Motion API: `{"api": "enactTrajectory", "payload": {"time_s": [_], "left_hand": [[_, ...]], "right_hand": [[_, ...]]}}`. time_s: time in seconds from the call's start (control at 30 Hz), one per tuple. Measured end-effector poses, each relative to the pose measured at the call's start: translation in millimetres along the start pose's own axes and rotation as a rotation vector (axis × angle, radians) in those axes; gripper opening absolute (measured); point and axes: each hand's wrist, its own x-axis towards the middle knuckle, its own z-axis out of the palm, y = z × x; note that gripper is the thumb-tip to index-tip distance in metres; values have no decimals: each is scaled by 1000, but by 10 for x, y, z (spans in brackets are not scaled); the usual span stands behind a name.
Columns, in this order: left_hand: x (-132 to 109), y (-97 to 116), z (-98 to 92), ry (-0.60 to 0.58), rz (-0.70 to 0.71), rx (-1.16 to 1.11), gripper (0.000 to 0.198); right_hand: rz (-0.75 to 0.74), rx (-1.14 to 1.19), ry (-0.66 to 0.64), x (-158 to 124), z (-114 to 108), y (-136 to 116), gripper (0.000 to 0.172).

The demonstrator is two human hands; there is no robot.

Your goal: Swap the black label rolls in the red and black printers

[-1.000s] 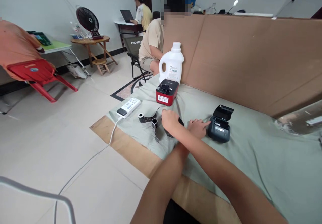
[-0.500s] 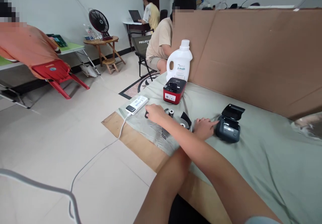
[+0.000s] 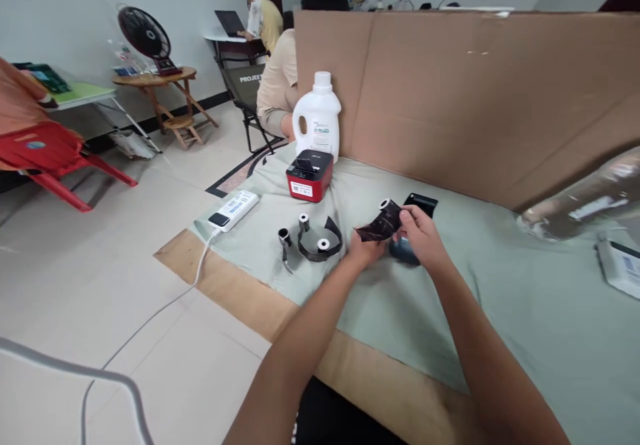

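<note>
A roll of glossy black ribbon with a white core is held up between my hands, a strip of it unwound. My right hand pinches the roll side, and my left hand has its fingers on the strip's loose end. Behind them, partly hidden, sits a small dark blue label printer with its black lid raised. Left of my hands, a curled black ribbon lies on the cloth with two white-cored spools, and a small dark roll with a short tail stands beside it.
A red and black printer stands before a white detergent jug. A white power strip with a cable lies left. A cardboard sheet walls the back. A plastic-wrapped roll and white device are right. People sit beyond.
My arms have uncrossed. My right hand has come from the left-hand items to the right and now holds up the ribbon roll; my left hand has risen to the strip. The view has turned right.
</note>
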Motion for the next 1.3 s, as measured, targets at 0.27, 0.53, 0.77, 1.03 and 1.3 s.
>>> {"api": "enactTrajectory", "payload": {"time_s": [0.27,0.53,0.77,1.03,1.3], "left_hand": [[-91,27,-59,140,82,121,44],[-153,25,-30,107,321,212,52],[-146,3,-16,56,357,269,55],[-164,-9,-13,65,374,262,57],[-162,-49,2,50,401,220,57]], "right_hand": [[-24,-595,142,122,-850,546,36],[-136,-861,129,207,-690,817,39],[-73,-852,127,211,-630,866,34],[-38,-618,406,228,-561,917,57],[71,-335,280,335,-601,1161,81]]}}
